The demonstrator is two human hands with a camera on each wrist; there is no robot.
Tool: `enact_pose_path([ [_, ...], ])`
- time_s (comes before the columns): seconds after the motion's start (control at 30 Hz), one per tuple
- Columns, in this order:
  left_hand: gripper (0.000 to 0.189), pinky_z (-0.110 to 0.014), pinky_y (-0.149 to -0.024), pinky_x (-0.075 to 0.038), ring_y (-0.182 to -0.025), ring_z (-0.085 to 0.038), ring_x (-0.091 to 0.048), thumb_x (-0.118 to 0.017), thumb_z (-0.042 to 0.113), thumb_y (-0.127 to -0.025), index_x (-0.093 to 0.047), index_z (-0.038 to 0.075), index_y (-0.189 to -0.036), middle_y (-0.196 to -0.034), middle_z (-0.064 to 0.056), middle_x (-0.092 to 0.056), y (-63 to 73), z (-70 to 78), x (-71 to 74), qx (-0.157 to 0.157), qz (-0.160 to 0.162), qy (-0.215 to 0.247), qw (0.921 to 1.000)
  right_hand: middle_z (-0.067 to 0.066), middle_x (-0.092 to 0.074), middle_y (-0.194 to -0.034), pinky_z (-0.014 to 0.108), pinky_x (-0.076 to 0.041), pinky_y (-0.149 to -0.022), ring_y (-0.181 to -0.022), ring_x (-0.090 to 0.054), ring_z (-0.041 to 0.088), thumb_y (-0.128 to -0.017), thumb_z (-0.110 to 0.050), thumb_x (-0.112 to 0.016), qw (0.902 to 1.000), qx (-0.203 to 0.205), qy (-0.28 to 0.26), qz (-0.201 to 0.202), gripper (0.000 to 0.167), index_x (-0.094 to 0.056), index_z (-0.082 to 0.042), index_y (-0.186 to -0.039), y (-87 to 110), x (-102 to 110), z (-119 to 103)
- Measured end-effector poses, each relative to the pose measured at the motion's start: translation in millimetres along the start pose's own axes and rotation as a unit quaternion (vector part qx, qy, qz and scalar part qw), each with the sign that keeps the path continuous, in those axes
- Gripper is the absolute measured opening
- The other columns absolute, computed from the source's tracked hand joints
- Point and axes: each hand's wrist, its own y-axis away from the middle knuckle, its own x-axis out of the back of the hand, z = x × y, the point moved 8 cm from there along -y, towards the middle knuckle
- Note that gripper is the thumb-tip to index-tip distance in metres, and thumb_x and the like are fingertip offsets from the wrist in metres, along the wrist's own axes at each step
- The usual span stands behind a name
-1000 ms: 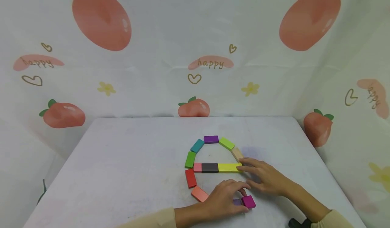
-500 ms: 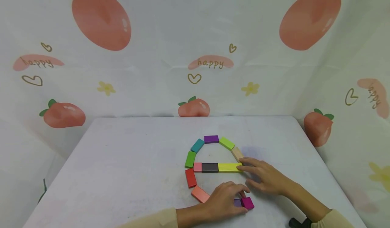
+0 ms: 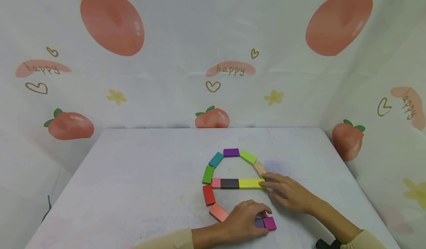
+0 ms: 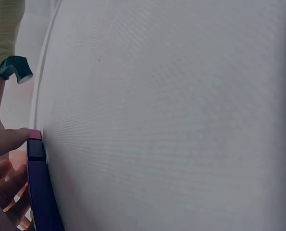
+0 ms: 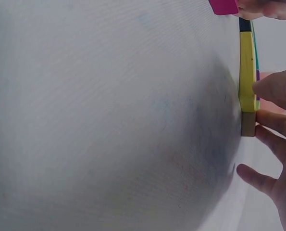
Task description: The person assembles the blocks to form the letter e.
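Observation:
In the head view, colored wooden blocks form a rounded outline with a crossbar. At its lower right end, my left hand [image 3: 243,220] pinches a magenta block [image 3: 270,223] between thumb and fingers. The magenta block butts against a light purple block [image 3: 259,223], partly covered by this hand. My right hand [image 3: 294,193] rests spread fingers at the end of the yellow block [image 3: 249,183] and the beige block [image 3: 259,169]. The right wrist view shows those fingertips touching the yellow block [image 5: 247,72] and the beige block [image 5: 248,124].
A black block [image 3: 229,183] and a pink block [image 3: 216,183] continue the crossbar. Green [image 3: 208,174], teal [image 3: 216,160], purple [image 3: 231,152], lime [image 3: 247,157], red [image 3: 209,195] and salmon [image 3: 218,212] blocks curve around it. A printed curtain [image 3: 173,38] hangs behind the white table [image 3: 143,175].
My left hand has turned the magenta block and drawn it slightly left and toward me, so it now lines up against the light purple block. My right hand has stayed in place.

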Motion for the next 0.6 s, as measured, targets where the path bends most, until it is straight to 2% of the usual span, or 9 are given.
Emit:
enact_pose_path([
  [0.17, 0.039, -0.010, -0.079, -0.044, -0.095, 0.009, -0.054, -0.080, 0.029, -0.086, -0.067, 0.022, -0.121, -0.103, 0.021, -0.067, 2.9, -2.2, 6.9, -0.007, -0.004, 0.008, 0.9999, 0.008, -0.057, -0.140, 0.055, -0.052, -0.092, -0.128, -0.054, 0.031, -0.089, -0.016, -0.072, 0.9997, -0.018, -0.011, -0.014, 0.039, -0.068, -0.018, -0.128, -0.9, -1.3, 0.0],
  [0.3, 0.038, -0.013, -0.083, -0.047, -0.099, 0.006, -0.057, -0.078, 0.028, -0.087, -0.067, 0.021, -0.123, -0.106, 0.018, -0.068, 6.1, -11.4, 26.1, 0.003, 0.005, 0.006, 1.0000, 0.008, -0.057, -0.141, 0.056, -0.050, -0.094, -0.128, -0.054, 0.032, -0.092, -0.021, -0.070, 0.9983, -0.037, -0.017, -0.041, 0.037, -0.068, -0.018, -0.128, -4.5, -3.1, -1.3],
  [0.4, 0.035, -0.018, -0.087, -0.049, -0.101, 0.002, -0.059, -0.076, 0.026, -0.090, -0.067, 0.018, -0.123, -0.107, 0.014, -0.069, 8.3, -25.6, 47.3, 0.023, 0.025, 0.006, 0.9994, 0.009, -0.057, -0.141, 0.055, -0.050, -0.094, -0.127, -0.055, 0.031, -0.093, -0.023, -0.069, 0.9976, -0.040, -0.017, -0.053, 0.035, -0.069, -0.018, -0.127, -8.1, -1.4, -2.5],
  [0.5, 0.031, -0.021, -0.088, -0.051, -0.100, -0.002, -0.062, -0.073, 0.023, -0.092, -0.068, 0.014, -0.122, -0.108, 0.008, -0.070, 12.6, -47.0, 74.0, 0.036, 0.066, -0.002, 0.9972, 0.010, -0.058, -0.139, 0.055, -0.051, -0.092, -0.124, -0.057, 0.032, -0.093, -0.024, -0.068, 0.9976, -0.033, -0.016, -0.059, 0.033, -0.070, -0.017, -0.125, -11.1, 2.1, -3.9],
  [0.6, 0.028, -0.026, -0.085, -0.054, -0.098, -0.009, -0.065, -0.072, 0.019, -0.092, -0.069, 0.009, -0.119, -0.107, 0.001, -0.072, 20.7, -70.7, 106.9, 0.050, 0.115, -0.023, 0.9918, 0.011, -0.059, -0.138, 0.056, -0.052, -0.090, -0.121, -0.059, 0.032, -0.094, -0.025, -0.068, 0.9975, -0.022, -0.016, -0.065, 0.033, -0.069, -0.017, -0.126, -13.6, 5.3, -5.1],
])
